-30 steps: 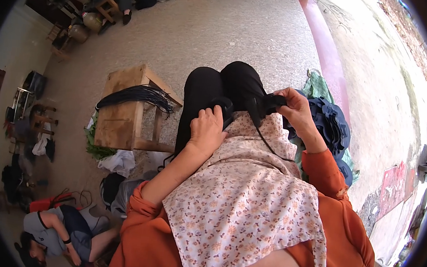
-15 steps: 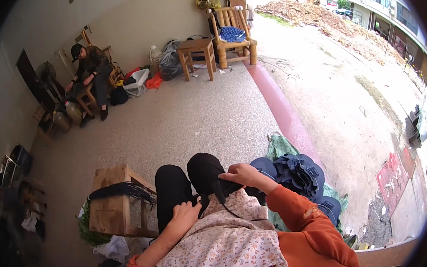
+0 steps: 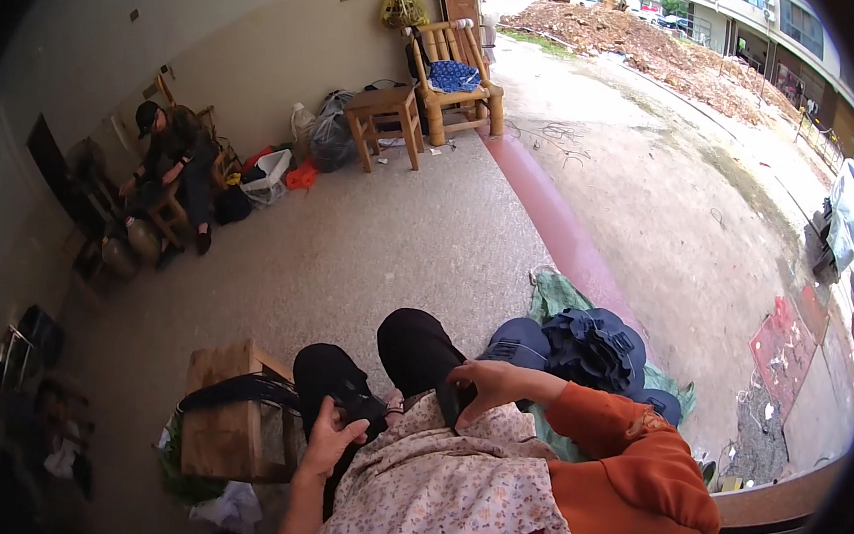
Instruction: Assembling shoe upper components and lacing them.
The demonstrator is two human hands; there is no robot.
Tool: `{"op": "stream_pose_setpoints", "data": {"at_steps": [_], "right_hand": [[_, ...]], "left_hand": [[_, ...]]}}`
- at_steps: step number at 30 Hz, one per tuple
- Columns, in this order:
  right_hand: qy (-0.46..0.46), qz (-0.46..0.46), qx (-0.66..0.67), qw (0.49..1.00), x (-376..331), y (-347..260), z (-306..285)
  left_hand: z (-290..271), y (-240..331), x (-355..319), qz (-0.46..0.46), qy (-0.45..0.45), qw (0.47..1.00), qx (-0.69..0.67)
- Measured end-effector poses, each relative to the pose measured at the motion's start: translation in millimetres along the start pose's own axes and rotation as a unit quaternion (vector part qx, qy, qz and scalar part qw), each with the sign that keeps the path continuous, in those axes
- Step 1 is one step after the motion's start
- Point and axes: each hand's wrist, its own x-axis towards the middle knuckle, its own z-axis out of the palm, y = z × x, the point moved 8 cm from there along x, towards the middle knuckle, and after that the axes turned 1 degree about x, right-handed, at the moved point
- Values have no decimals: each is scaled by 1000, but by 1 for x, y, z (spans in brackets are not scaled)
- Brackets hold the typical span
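Over my lap, my left hand (image 3: 334, 433) is closed, thumb and fingers pinching a small black piece (image 3: 360, 404) above my left knee. My right hand (image 3: 493, 385) is bent round a dark strip-like piece (image 3: 450, 401) beside my right thigh; its exact kind cannot be made out. A flower-print apron (image 3: 450, 480) covers my lap. To my left stands a wooden stool (image 3: 218, 433) with a bundle of black strips (image 3: 247, 389) across its top. Several navy caps (image 3: 596, 351), some nested together, lie on a green sack (image 3: 552, 292) at my right.
A seated person (image 3: 175, 157) bends over at the far left by a wooden stool. Along the wall are a white basket (image 3: 269, 172), dark plastic bags (image 3: 334, 134), a small wooden stool (image 3: 384, 113) and a bamboo chair (image 3: 457, 74). A pink threshold strip (image 3: 552, 212) borders the outdoor ground.
My left hand has turned and lifted, now showing a black piece in its fingers. The right hand has shifted down and back toward my lap with the dark strip. The view has tilted slightly.
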Motion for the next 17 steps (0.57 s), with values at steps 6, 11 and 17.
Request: {"op": "stream_pose_setpoints", "data": {"at_steps": [6,11,17], "right_hand": [[67,-62,159,983,-41,-33,-9],[12,-76,180,981,-42,-35,-1],[-14,91,522,848,-57,9,-21]], "left_hand": [[-27,15,-18,2,2,954,-301],[-31,-7,-32,-83,-31,943,-320],[-91,-61,-63,-135,73,953,-262]]}}
